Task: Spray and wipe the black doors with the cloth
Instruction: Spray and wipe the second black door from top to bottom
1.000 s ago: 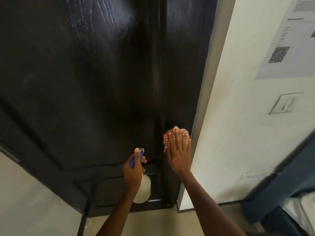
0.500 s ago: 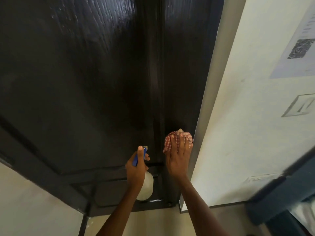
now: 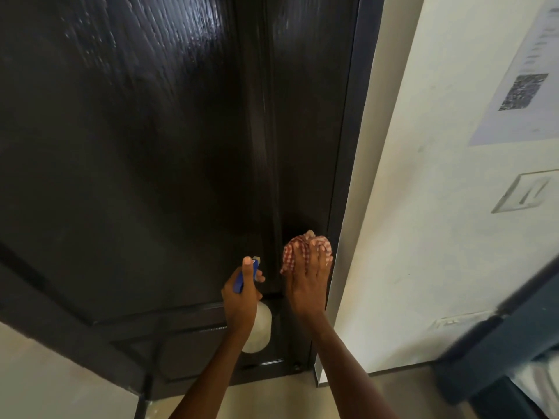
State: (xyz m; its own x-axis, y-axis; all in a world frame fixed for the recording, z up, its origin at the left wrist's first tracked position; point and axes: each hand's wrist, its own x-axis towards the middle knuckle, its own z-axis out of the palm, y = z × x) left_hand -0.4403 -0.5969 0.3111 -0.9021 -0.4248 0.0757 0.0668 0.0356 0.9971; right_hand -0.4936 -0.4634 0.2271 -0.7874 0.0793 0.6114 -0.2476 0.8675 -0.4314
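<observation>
At lower centre, a red-checked cloth (image 3: 302,249) is pressed to the black wooden door (image 3: 151,161) by the right hand (image 3: 307,285), fingers straight, close together; a white spray bottle with blue trigger (image 3: 257,328) is gripped by the left hand (image 3: 242,300)

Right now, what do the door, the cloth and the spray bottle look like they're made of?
Door: likely wood or a wood-look panel with glossy black paint; raised grain shows in the shine near the top.
Cloth: soft woven fabric, red-and-white checked, bunched under the right hand.
Spray bottle: looks like whitish matte plastic with a blue plastic trigger head, held in the left hand.
</observation>
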